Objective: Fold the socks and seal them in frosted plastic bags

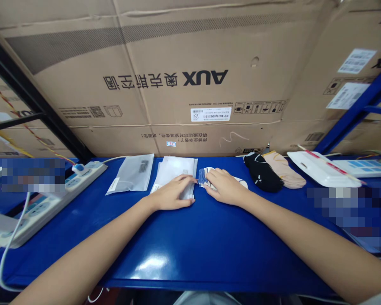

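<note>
Frosted plastic bags (174, 167) lie in a small stack at the middle of the blue table, and my left hand (173, 192) rests on their front right part, thumb and fingers apart. Just right of the stack, my right hand (225, 186) lies over white socks with blue cuffs (202, 174); its fingers are bent on them and the sock toe shows behind the hand. Another frosted bag (131, 173) is flat to the left. Black socks (263, 173) and light pink socks (285, 171) lie to the right.
Long white power strips (47, 203) with cables run along the left side. A white tray (324, 169) with a red and white stick across it sits at the right. Cardboard (165, 51) stands behind the table (190, 250).
</note>
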`<state>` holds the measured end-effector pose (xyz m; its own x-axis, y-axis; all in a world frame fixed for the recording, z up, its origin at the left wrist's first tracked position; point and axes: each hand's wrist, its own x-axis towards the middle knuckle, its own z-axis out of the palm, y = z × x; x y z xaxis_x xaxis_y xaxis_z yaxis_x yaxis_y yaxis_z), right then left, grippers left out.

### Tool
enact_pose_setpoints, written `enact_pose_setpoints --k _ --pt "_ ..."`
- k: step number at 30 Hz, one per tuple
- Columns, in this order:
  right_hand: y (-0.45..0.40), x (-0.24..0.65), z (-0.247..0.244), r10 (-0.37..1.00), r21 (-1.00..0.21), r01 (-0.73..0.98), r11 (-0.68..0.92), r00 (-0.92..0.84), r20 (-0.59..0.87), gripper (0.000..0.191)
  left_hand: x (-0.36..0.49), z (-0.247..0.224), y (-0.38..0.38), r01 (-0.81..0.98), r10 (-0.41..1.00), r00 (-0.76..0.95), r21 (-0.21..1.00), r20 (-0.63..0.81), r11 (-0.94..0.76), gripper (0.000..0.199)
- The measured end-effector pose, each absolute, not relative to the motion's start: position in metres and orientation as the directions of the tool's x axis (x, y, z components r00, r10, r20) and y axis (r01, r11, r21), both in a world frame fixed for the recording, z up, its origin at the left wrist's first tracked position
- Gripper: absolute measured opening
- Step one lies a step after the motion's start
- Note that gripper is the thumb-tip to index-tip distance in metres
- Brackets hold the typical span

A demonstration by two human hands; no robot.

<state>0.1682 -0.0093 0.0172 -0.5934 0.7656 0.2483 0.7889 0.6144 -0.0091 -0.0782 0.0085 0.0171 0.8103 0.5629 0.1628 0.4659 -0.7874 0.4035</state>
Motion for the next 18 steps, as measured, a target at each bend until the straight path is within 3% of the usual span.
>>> enact_pose_setpoints --k 18 --pt "-0.01 0.1683 0.0176 0.773 -0.031 0.792 0.61 -0.586 0.244 0.02 -0.0795 0.0155 0.0095 0.462 0.557 0.814 0.4 0.163 -0.792 0.062"
